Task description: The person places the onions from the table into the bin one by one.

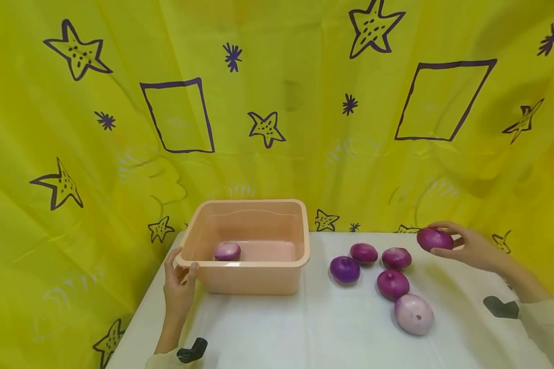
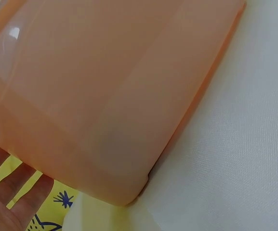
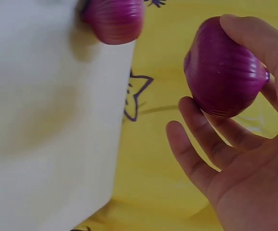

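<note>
In the head view, my left hand (image 1: 179, 292) grips the front left corner of a peach plastic tub (image 1: 249, 281), thumb at the front rim and fingers along the left side. The left wrist view shows those fingers (image 2: 20, 185) against the tub wall (image 2: 114, 101). One purple and white onion (image 1: 228, 251) lies inside the tub. Off to the right, my right hand (image 1: 475, 248) holds a red onion (image 1: 435, 239) raised over the table's back right. Thumb and fingertips pinch this onion (image 3: 225, 70) in the right wrist view, with two fingers extended below it.
Several more onions lie loosely grouped right of the tub: a violet one (image 1: 344, 270), reddish ones such as this onion (image 1: 393, 285), and a pale one (image 1: 414, 314) nearest me. They sit on a white-covered table (image 1: 268, 333). A yellow patterned curtain (image 1: 295, 169) hangs behind and around it.
</note>
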A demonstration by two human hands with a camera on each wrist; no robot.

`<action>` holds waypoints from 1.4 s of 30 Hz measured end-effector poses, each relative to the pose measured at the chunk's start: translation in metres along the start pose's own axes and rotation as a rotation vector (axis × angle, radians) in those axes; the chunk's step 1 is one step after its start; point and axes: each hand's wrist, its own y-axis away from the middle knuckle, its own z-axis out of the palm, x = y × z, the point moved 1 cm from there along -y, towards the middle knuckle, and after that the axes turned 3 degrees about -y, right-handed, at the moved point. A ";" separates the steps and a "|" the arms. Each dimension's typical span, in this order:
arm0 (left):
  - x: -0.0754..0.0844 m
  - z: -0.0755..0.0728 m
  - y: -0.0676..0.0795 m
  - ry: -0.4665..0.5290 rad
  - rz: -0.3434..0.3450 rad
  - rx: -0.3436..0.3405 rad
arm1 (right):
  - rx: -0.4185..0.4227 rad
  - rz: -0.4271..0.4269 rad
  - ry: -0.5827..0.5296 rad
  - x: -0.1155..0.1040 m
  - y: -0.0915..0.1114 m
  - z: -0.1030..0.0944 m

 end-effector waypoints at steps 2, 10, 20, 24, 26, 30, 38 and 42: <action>-0.001 0.000 0.000 0.001 -0.002 0.001 | 0.020 0.006 0.010 -0.006 -0.007 -0.006; -0.001 0.000 0.000 0.005 -0.002 -0.001 | 0.059 0.019 0.007 -0.026 -0.027 -0.024; -0.005 0.001 -0.003 0.010 0.002 -0.007 | 0.050 0.025 0.014 -0.044 -0.045 -0.030; -0.006 0.001 -0.003 0.002 -0.001 -0.001 | 0.047 0.025 0.012 -0.048 -0.048 -0.029; -0.005 0.000 -0.002 0.003 -0.001 -0.002 | 0.050 0.020 0.012 -0.050 -0.049 -0.029; -0.004 0.000 -0.002 0.000 0.002 -0.006 | 0.052 0.003 0.025 -0.055 -0.054 -0.027; -0.004 0.000 0.000 -0.011 -0.004 0.005 | 0.020 -0.061 0.039 -0.078 -0.077 -0.016; -0.006 0.002 -0.001 -0.003 0.000 0.007 | -0.014 -0.093 0.015 -0.095 -0.094 -0.005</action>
